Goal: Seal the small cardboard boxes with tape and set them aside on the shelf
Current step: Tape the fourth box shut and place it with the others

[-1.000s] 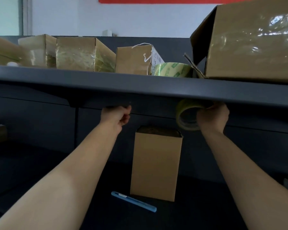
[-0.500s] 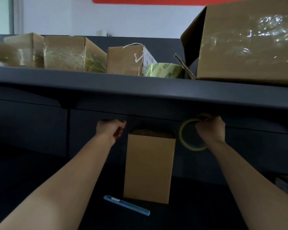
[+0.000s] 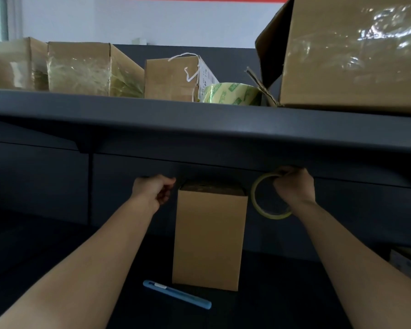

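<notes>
A small plain cardboard box (image 3: 209,241) stands upright on the dark desk, under the shelf (image 3: 199,124). My right hand (image 3: 293,187) grips a thin roll of clear yellowish tape (image 3: 271,215) just right of the box's top edge. My left hand (image 3: 152,189) is level with the box top on its left side. Its fingers are curled in a pinch, seemingly on the tape's free end; the strip itself is too faint to make out. The box top is in shadow.
On the shelf stand two taped boxes (image 3: 78,70), a brown box with a string (image 3: 171,78), a green-printed tape roll (image 3: 233,93) and a large open carton (image 3: 351,55). A blue utility knife (image 3: 176,294) lies in front of the box. Something grey (image 3: 408,262) sits at the right edge.
Both hands have come down from right under the shelf edge to the level of the box top. The tape roll has turned to show its open ring.
</notes>
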Demonstrator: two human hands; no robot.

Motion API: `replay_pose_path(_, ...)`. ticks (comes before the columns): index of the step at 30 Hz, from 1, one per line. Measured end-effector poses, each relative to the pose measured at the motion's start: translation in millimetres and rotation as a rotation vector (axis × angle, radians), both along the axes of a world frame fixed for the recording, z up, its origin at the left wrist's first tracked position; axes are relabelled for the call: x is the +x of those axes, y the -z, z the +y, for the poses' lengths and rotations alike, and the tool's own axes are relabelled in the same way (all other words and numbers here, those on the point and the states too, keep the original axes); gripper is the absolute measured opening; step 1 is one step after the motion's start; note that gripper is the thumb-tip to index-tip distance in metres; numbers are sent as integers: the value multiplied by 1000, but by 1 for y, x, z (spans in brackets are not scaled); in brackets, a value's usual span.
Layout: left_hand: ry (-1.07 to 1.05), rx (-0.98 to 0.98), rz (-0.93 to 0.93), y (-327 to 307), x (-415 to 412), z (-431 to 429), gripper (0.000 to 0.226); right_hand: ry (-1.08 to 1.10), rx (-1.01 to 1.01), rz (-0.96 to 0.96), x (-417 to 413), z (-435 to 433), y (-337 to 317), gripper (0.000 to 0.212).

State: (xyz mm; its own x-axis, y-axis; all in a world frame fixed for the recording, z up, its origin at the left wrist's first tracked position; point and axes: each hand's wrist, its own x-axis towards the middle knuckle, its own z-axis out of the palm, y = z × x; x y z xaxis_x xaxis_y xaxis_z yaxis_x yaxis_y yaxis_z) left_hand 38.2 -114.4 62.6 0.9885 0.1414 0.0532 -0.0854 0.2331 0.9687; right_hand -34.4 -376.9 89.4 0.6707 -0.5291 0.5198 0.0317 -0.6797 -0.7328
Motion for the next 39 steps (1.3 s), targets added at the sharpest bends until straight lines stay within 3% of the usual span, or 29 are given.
replay_pose_path(15, 66, -24, 95, 12, 1, -2, 10, -1, 66, 15, 5, -2, 19, 24)
replay_pose_path(23, 203, -72, 210, 21, -9, -13, 20, -2, -21, 37, 4, 5, 29, 28)
replay_pose_path(30, 219, 32, 244, 32, -16, -12, 12, -16, -33, 28, 1, 10, 31, 33)
replay_pose_path(35, 3, 115, 51, 41, -18, -13, 11, -16, -32, 17, -1, 10, 31, 31)
replay_pose_path(37, -133, 124, -88, 36, -19, -14, 24, -13, -36, 10, -1, 11, 31, 31)
replay_pose_path(39, -129, 102, -249, 29, -25, -17, 48, -12, -39, 1, -2, 12, 31, 32)
